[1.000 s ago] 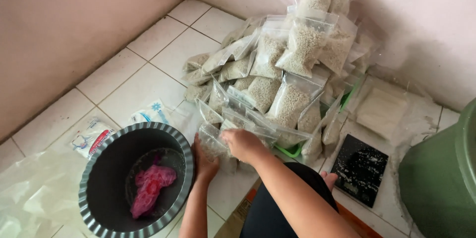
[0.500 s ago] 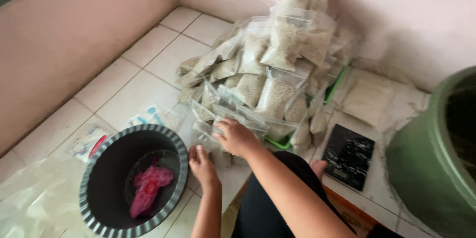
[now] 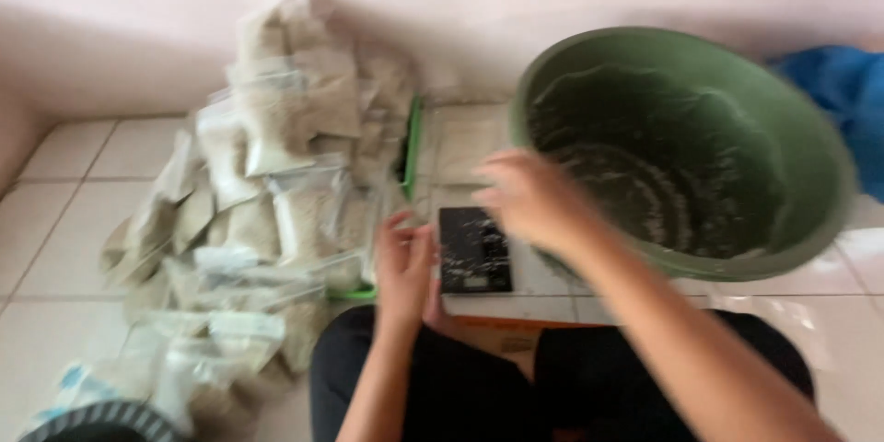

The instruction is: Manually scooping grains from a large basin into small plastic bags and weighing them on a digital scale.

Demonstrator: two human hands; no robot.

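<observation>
Both hands leave the clear grain-filled plastic bags [image 3: 276, 184] | right hand [image 3: 525, 198] open beside the big green plastic basin [image 3: 810, 166] | left hand [image 3: 403, 262] open beside the flat black scale [image 3: 472, 249]

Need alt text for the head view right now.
A person's right hand reaches toward a large green basin, while the left hand hovers beside a small black scale. Clear bags of pale grain are piled against the wall.

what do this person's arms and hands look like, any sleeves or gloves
Both forearms are bare, with no sleeve in view. The left hand and right hand wear no gloves, and no ring, watch or bracelet is visible, though motion blur hides fine detail on the fingers.
</observation>
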